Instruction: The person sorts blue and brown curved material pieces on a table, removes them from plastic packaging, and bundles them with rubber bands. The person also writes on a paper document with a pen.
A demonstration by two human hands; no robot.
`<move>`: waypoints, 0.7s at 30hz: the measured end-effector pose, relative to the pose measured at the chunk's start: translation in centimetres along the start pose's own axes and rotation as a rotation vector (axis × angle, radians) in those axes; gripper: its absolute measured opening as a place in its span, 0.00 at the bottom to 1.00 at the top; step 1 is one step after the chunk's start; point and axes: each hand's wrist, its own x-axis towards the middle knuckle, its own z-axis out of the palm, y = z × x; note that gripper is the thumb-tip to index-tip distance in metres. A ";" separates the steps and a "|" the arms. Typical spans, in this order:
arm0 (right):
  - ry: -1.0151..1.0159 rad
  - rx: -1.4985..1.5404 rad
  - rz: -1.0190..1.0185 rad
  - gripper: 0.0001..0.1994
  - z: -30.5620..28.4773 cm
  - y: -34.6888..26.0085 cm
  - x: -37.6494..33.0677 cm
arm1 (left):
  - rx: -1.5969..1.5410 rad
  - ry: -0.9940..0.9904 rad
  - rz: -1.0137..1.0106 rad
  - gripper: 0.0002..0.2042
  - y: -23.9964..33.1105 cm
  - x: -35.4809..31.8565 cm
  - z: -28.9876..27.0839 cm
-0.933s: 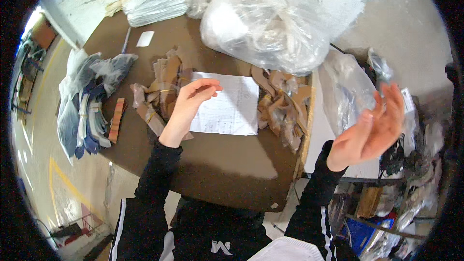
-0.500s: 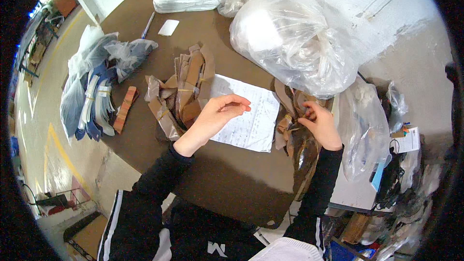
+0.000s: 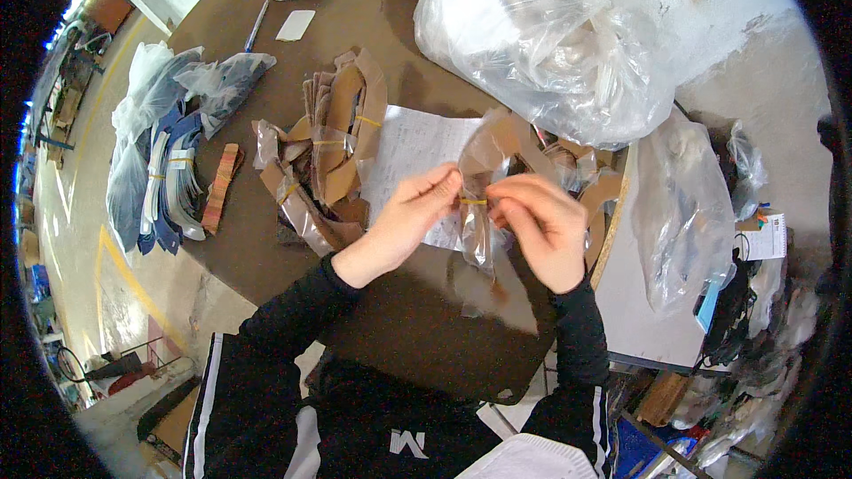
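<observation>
Above the handwritten sheet, both hands meet at a small bundle of brown strips in clear plastic, tied round with a yellow band. My left hand pinches the bundle's left side near the band. From the right, the bent fingers of my right hand close on the band's other side; the exact grip is partly hidden. Left of the sheet lies a larger heap of curved brown strips, banded in yellow and partly wrapped in plastic. More brown strips in plastic lie beyond my right hand.
Blue and white banded strips in plastic and a reddish striped piece lie at the table's left. A pen and a white card are farther back. A big clear plastic bag fills the back right.
My right hand has moved left from the right-hand heap, bringing a banded bundle over the sheet. My left hand has come slightly right and now pinches it. The view has shifted a little.
</observation>
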 end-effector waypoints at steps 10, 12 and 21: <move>0.121 -0.314 -0.192 0.12 1.7 0.5 0.3 | -0.071 0.117 -0.005 0.15 1.3 -0.3 -0.6; 0.092 -0.244 0.061 0.12 1.4 0.7 -0.1 | -0.143 0.053 0.051 0.16 1.2 -0.1 -0.3; 0.976 0.325 -0.327 0.12 -3.6 5.0 -2.5 | 1.038 -0.154 0.295 0.12 -2.1 0.1 -0.1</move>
